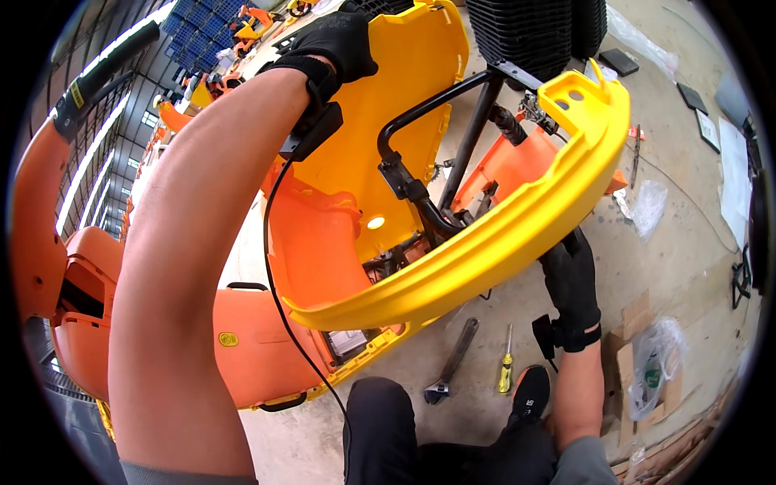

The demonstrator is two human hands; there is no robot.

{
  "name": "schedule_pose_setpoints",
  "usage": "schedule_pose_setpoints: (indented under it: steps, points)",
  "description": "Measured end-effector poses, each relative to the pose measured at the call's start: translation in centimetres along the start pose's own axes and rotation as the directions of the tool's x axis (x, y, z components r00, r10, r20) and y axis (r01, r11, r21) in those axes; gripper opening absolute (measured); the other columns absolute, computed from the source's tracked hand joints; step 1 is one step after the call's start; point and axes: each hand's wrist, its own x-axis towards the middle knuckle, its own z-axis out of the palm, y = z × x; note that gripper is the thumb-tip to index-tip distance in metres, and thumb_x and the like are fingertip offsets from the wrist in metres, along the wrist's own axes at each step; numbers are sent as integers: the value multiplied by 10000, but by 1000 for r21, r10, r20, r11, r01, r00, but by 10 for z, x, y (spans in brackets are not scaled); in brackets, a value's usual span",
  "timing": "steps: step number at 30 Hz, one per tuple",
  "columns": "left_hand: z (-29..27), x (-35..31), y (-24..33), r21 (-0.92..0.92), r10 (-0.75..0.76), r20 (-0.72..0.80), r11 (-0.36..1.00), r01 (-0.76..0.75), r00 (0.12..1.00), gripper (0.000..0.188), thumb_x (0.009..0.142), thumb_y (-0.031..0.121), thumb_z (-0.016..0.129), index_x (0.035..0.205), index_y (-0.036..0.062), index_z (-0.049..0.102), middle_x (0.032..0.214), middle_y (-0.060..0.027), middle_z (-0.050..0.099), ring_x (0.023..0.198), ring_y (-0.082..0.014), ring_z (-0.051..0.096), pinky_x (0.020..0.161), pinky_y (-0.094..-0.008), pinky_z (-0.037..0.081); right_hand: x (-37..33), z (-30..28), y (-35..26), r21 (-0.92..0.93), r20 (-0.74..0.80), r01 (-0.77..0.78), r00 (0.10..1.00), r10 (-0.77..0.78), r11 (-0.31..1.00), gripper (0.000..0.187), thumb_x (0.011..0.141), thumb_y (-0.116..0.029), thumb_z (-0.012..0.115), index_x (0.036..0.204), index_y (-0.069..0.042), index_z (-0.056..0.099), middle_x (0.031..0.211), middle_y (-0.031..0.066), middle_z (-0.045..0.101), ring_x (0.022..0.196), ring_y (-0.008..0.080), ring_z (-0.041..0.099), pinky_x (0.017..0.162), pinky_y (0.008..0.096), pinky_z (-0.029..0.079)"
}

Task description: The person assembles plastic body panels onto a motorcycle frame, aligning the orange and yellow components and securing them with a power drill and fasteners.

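Note:
My left hand (343, 44), in a black glove, reaches up to the edge of a tall yellow body panel (404, 89) and is closed on it. My right hand (570, 283), also gloved in black, comes up against the underside of a curved yellow trim panel (501, 250); its fingertips are partly hidden behind that panel. Between the two panels a black tubular frame (461, 162) rises from the vehicle. Orange body parts (311, 242) sit inside the yellow shell. A strapped black device with a cable is on each wrist.
An adjustable wrench (454, 360) and a yellow-handled screwdriver (506, 364) lie on the floor by my shoe. At the right stands a torn cardboard box (634, 364) with plastic wrap. Stacked black ribbed parts (517, 36) are beyond the frame. An orange vehicle body (267, 347) extends at left.

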Motion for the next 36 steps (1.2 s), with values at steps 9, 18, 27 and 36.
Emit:
schedule_pose_setpoints:
  steps: [9,18,27,36]
  points:
    - [12,8,6,11,-130,123,991,130,984,363,876,381,584,1019,57,666,878,-74,704,850,-243,664,794,-462,491,11,27,-7,-34,62,345,937,-343,938,344,912,-96,569,1237,9,528,1106,38,611,977,110,547,859,253,438]
    - [8,1,13,-27,72,90,997,-69,993,387,836,375,647,1042,49,670,976,-99,688,910,-214,656,791,-397,506,18,-10,12,142,106,325,934,-341,935,394,900,-296,657,1184,-29,594,1036,4,644,940,82,571,844,236,455]
    - [20,-67,-65,-608,89,454,759,234,887,481,868,427,629,1152,38,611,991,-51,663,914,-162,637,796,-327,503,11,-23,32,-54,73,420,906,-416,906,459,891,-388,649,1193,-45,604,1009,10,654,925,93,581,819,258,475]
    - [10,-102,-98,-627,82,470,732,267,879,478,882,402,623,1178,28,586,1021,-53,647,936,-169,626,805,-304,498,14,-9,15,147,159,393,896,-414,908,529,950,-367,561,1329,-9,472,1265,55,555,1152,131,484,973,292,392]
